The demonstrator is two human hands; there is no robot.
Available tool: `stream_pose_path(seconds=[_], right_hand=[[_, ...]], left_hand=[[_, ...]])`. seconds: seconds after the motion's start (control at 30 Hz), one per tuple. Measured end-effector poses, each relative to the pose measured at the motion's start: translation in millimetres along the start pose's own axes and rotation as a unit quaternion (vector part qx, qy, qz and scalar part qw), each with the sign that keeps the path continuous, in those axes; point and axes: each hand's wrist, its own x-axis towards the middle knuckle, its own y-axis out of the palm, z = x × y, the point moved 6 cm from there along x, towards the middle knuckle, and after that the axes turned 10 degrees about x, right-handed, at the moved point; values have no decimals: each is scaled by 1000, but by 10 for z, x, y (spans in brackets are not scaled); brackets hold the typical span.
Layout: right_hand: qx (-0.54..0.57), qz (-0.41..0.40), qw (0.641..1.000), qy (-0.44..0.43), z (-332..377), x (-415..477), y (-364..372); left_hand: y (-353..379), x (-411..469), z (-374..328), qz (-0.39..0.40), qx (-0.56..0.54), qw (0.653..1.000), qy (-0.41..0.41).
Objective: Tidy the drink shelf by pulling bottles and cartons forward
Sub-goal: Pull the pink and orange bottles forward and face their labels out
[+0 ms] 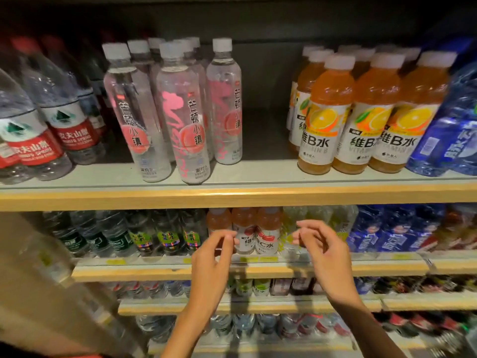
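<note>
Centrally, pink bottles (254, 235) between left hand (214, 257) and right hand (322, 251), fingers curled

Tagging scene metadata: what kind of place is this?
Likely a shop's drink aisle: tiered shelves with pale wooden front edges, rows of identical orange plastic vitamin-drink bottles with white caps, yellow tags on the lower shelf rail.

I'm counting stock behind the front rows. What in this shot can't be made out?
Head view only.
Top-shelf gap: its rear is in shadow, so its depth is unclear.
Blue pack: cut off by the right edge.
Lowest bottles: blurred, labels unreadable.
Left hand and right hand: curled fingers overlap the bottles behind, so no grip can be confirmed.
</note>
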Motion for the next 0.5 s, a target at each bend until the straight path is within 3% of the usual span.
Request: stream_pose_path(seconds=[0.1, 0.2, 0.27, 0.37, 0.43, 0.5], right_hand=[[-37, -71, 986, -146, 578, 211, -34], [-98, -141, 960, -221, 888, 479, 0], [-160, -185, 942, -229, 924, 665, 27], [-254, -244, 913, -208, 859, 854, 74], [-290, -265, 899, -195, 812, 932, 138], [-318, -290, 883, -190, 799, 988, 190]], left_hand=[[-190, 284, -502, -43, 74, 983, 161], [-205, 527, -892, -77, 175, 925, 327], [-86, 664, -992, -68, 274, 863, 420], [161, 846, -949, 19, 393, 772, 499], [267, 917, -885, 58, 433, 729, 526], [302, 948, -840, 43, 455, 704, 543]])
